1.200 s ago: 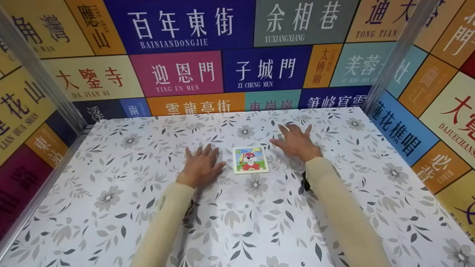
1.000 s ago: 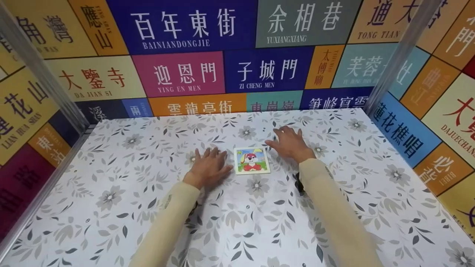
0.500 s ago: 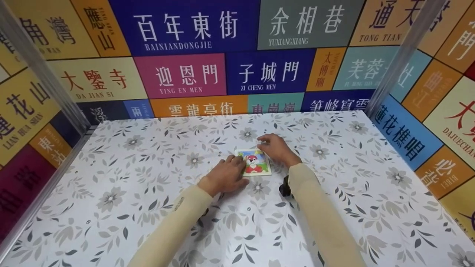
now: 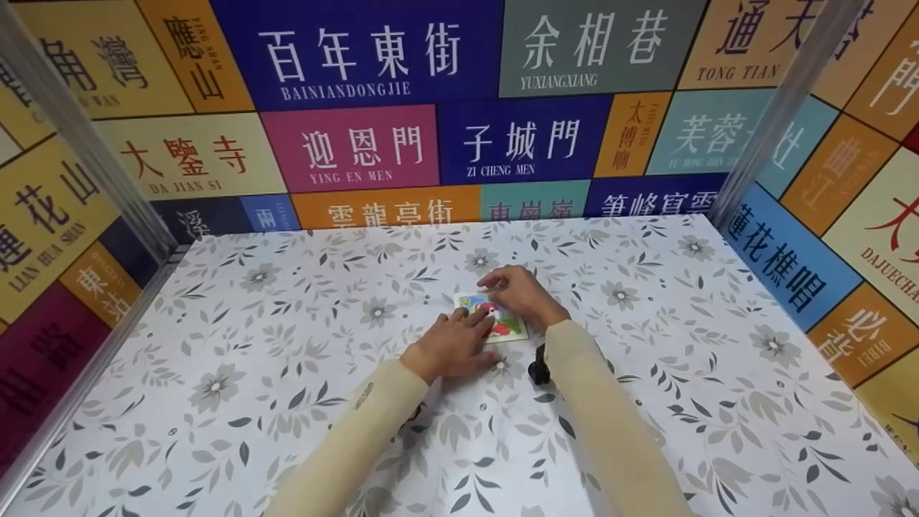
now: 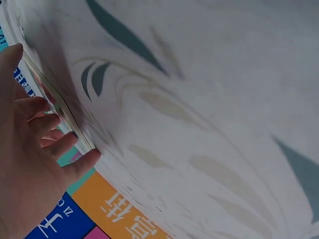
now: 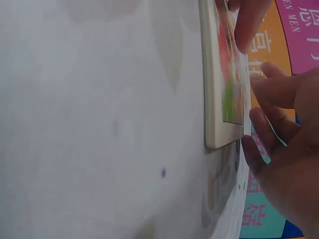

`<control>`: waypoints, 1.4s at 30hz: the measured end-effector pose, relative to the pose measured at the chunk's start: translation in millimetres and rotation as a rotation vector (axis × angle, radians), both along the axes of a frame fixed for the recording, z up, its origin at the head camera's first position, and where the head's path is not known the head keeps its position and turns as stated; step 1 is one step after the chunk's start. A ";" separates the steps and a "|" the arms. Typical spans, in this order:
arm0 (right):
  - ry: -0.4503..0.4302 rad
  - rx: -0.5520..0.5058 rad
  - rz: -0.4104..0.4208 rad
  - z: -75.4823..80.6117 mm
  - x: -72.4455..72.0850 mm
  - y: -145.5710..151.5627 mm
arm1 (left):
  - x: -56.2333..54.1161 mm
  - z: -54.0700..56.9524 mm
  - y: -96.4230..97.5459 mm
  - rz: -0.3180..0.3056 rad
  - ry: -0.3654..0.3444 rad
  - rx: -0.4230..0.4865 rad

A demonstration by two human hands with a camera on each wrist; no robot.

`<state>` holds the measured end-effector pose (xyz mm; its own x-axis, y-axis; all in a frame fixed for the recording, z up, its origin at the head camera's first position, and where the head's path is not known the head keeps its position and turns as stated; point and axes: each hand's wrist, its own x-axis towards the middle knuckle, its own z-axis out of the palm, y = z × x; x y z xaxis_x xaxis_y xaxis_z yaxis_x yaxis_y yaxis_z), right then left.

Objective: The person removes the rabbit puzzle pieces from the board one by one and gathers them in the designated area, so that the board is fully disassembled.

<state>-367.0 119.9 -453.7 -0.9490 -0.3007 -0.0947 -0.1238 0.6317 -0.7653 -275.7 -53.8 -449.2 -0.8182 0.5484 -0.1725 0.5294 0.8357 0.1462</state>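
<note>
A small square picture puzzle (image 4: 510,328) with a cream frame and a red-and-white cartoon animal lies flat on the table, partly covered by both hands. My left hand (image 4: 454,347) reaches over its left side, fingers spread and resting on the picture. At the upper right corner, my right hand (image 4: 528,296) hovers with loosely bent fingers, its thumb and forefinger close together. From the right wrist, the puzzle's frame (image 6: 213,99) shows as a thick rim beside the right fingers. In the left wrist view, the left hand (image 5: 35,144) has its fingers along the puzzle's edge.
A white tablecloth (image 4: 215,323) with grey flowers and leaves covers the table. Behind it stands a wall (image 4: 344,143) of coloured panels with Chinese lettering. Clear corner posts (image 4: 779,122) rise at the back. A black device (image 4: 538,365) sits at the right wrist.
Both hands have come inward to the puzzle. The left moved right and its fingers now cover part of the picture; the right moved left and down to the upper right corner, its fingers drawing together.
</note>
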 end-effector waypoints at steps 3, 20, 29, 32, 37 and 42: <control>-0.002 0.040 0.016 -1.0 0.4 -2.6 | 3.6 0.5 3.2 0.018 0.003 -0.016; 0.034 0.122 0.124 -0.1 0.7 2.3 | 6.2 7.0 7.7 0.096 -0.035 0.004; -0.016 0.155 0.105 1.1 -0.7 0.1 | 6.9 13.2 10.1 0.204 -0.241 0.091; -0.039 0.133 0.099 1.6 -0.7 0.1 | 6.5 12.8 12.0 0.226 -0.260 0.110; -0.023 0.117 0.119 2.0 -1.5 0.7 | 6.5 9.3 15.5 0.236 -0.243 0.130; -0.046 0.120 0.115 3.8 -1.3 -1.2 | 7.9 6.2 16.0 0.231 -0.206 0.161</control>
<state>-368.3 118.8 -449.9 -0.9026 -0.3913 -0.1792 -0.1672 0.7024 -0.6919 -267.8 -37.7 -443.0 -0.8810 0.3863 -0.2733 0.2743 0.8875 0.3704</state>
